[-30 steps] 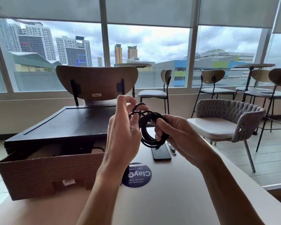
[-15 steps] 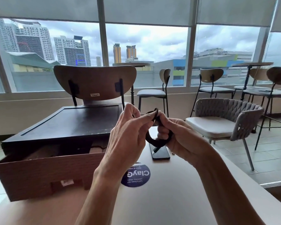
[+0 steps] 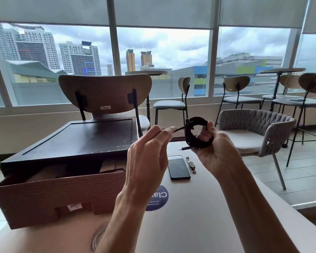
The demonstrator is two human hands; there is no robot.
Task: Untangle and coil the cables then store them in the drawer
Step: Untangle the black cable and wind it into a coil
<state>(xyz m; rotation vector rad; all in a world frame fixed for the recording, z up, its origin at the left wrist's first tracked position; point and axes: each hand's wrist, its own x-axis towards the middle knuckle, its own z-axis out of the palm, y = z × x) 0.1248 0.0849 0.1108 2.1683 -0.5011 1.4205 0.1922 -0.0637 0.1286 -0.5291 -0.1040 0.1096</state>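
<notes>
A black cable (image 3: pixel 193 132) is wound into a small tight coil, held up above the table. My right hand (image 3: pixel 214 149) grips the coil, fingers curled through its middle; a plug tip sticks out below it. My left hand (image 3: pixel 150 152) pinches the cable's loose end, which runs taut from the fingertips to the top of the coil. At the left, the brown drawer (image 3: pixel 58 194) stands pulled out of a dark box (image 3: pixel 80 141); a dark cable lies inside it, mostly hidden.
A black phone (image 3: pixel 178 167) and a metal wristwatch (image 3: pixel 191 164) lie on the table (image 3: pixel 199 225) beyond my hands. A blue round sticker (image 3: pixel 159 198) is on the tabletop. A wooden chair (image 3: pixel 106 92) stands behind the box, a grey woven chair (image 3: pixel 259 132) at right.
The coil has been drawn tighter and smaller. My left hand has pulled away to the left with the loose end, stretching it taut, while my right hand keeps hold of the coil.
</notes>
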